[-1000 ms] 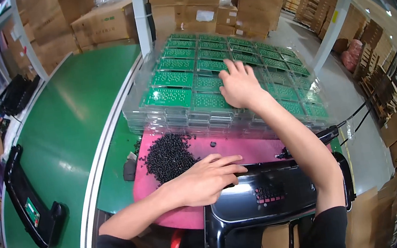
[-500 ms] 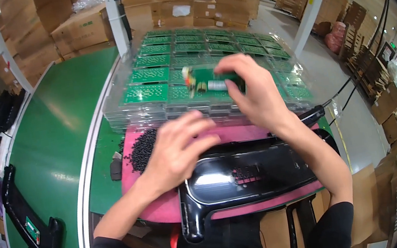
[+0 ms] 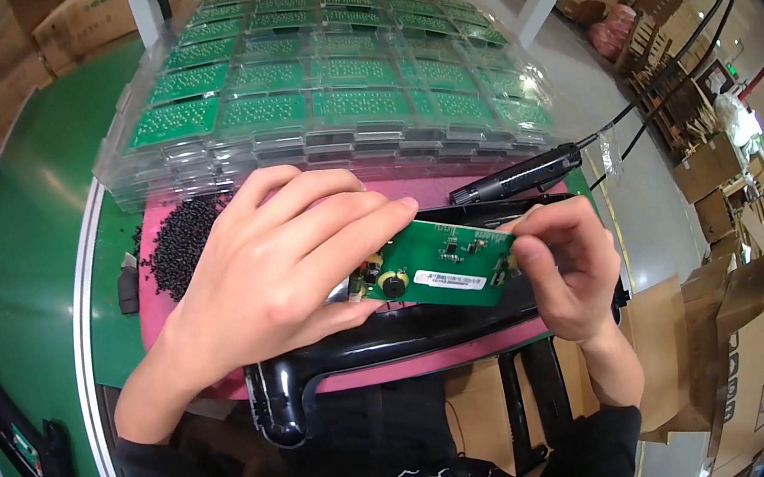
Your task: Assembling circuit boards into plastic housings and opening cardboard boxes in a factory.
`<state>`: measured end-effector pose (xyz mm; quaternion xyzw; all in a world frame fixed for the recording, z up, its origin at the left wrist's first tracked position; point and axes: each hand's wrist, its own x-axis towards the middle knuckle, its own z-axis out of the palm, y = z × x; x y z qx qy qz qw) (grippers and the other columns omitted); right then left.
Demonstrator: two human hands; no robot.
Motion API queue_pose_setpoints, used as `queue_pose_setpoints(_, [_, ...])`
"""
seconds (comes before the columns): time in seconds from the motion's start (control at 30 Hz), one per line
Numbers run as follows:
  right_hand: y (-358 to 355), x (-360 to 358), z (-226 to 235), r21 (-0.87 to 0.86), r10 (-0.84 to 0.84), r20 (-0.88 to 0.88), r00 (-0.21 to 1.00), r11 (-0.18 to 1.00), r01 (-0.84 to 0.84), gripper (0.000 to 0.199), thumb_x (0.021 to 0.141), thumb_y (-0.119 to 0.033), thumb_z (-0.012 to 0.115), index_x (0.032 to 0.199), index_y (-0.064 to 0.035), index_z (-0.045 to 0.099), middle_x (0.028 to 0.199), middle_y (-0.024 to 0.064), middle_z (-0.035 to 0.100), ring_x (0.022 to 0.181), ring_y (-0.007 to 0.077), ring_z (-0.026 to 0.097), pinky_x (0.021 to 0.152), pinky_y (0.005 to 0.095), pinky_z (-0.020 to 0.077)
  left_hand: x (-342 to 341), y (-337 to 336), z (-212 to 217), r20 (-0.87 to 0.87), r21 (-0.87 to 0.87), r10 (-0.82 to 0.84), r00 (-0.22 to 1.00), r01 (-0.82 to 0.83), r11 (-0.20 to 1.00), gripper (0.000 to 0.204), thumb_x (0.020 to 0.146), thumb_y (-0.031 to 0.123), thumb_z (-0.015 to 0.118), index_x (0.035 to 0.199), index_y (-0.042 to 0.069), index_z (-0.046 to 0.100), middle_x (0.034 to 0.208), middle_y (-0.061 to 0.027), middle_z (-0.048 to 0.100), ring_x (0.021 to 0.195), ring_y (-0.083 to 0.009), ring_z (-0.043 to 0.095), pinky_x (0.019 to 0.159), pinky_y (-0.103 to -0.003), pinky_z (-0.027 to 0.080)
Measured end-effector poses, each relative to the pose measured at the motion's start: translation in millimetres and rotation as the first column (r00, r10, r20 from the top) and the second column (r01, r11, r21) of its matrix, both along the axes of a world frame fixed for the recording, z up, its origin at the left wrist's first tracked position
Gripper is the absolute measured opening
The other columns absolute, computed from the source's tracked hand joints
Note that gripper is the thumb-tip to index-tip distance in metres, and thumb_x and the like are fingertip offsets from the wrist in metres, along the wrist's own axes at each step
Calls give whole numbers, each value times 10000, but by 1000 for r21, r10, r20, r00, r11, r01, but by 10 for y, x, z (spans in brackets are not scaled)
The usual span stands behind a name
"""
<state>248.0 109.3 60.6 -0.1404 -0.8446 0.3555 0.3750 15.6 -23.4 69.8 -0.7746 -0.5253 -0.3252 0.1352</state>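
Observation:
A green circuit board (image 3: 433, 259) with a white label and several components is held level between both my hands, above a black plastic housing (image 3: 396, 341). My left hand (image 3: 284, 261) grips its left end, fingers over the top edge and thumb below. At the right end, my right hand (image 3: 564, 263) pinches the board between thumb and fingers. The housing lies on a pink mat (image 3: 474, 350), mostly covered by my hands and the board. Its rounded arm points toward me at the left.
Stacked clear trays (image 3: 292, 144) of green boards stand behind the mat. A pile of small black screws (image 3: 182, 241) and a black electric screwdriver (image 3: 518, 174) lie on it. At left, a green conveyor (image 3: 48, 263) carries another black housing (image 3: 23, 445) with a board inside. Cardboard boxes (image 3: 707, 360) stand right.
My right hand has brought the board from over the trays down toward me, above the housing. The left hand has closed on its other end. The view has shifted.

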Motion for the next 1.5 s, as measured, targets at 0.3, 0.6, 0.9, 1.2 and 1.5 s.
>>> queue_pose_setpoints(0.3, [267,138,-451,119,166,232,959,973,-197,614,507,-204,899,965,1,546,964,171,632,881,270,631,801,352,492,25,103,-500,271,-258,-89,958,162,953,605,560,289,805,1062,8,619,838,-94,640,720,-256,623,623,-331,491])
queue_pose_setpoints(0.6, [308,17,-690,-28,158,326,932,987,-157,491,572,-129,849,939,-34,538,1055,126,602,964,300,567,843,366,462,76,138,-593,173,-559,38,984,66,826,555,657,267,769,1092,2,549,998,-81,519,893,-225,564,710,-342,512])
queue_pose_setpoints(0.9, [296,-10,-730,10,110,355,928,992,-122,545,532,-100,864,980,-49,559,1082,119,609,984,295,566,840,367,469,79,158,-633,135,-587,98,986,0,810,610,603,218,799,1132,34,559,1035,-76,516,895,-252,582,714,-352,497])
queue_pose_setpoints(1.2, [294,-11,-735,34,92,379,921,993,-113,549,537,-100,861,996,-43,565,1078,119,597,979,298,560,834,372,466,71,172,-646,135,-584,85,987,10,812,605,605,220,797,1129,27,565,1033,-71,515,897,-245,571,733,-352,493])
queue_pose_setpoints(1.5, [284,-16,-717,51,84,397,914,992,-113,534,546,-94,854,994,-36,569,1070,128,598,975,298,569,836,371,466,58,153,-669,118,-560,75,990,4,828,620,638,281,785,1158,39,550,1042,-60,521,902,-230,553,735,-331,492])
